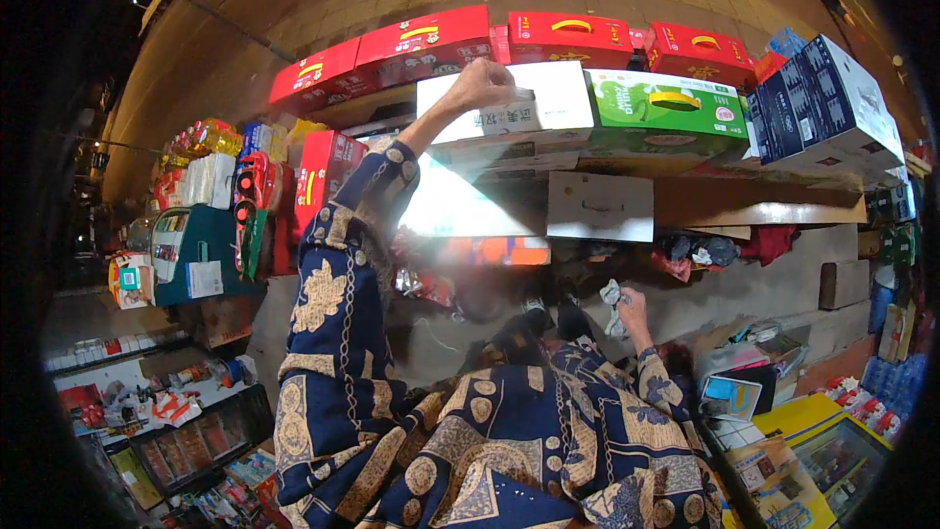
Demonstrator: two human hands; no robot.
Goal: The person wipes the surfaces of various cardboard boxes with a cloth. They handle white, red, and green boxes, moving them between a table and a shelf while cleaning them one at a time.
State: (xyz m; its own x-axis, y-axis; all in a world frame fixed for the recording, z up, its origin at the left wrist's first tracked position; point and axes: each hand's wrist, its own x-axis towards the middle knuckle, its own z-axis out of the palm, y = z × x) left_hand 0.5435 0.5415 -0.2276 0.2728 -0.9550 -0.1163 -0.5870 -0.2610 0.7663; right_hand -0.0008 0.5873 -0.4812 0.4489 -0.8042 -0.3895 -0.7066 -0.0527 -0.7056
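Observation:
My left hand point(485, 84) is curled over the top of a white carton point(565, 92) in the row before me. The fingers hide whatever might be between them, and I cannot tell if they grip the carton's handle. Lower and to the right, my right hand point(633, 314) holds a crumpled greyish-white cloth point(611, 301) above the floor. A green milk-drink carton point(668, 106) with a yellow handle stands directly right of the white one. Nearer to me lies a smaller white box point(601, 207), beside a brightly lit white surface point(470, 202).
Red gift cartons point(426, 44) line the far side. Dark blue and white boxes point(822, 103) stand at the right end. Oil bottles point(217, 139) and a green display case point(194, 257) are at left. A yellow-framed glass case point(844, 448) and a basket of items point(749, 353) sit lower right.

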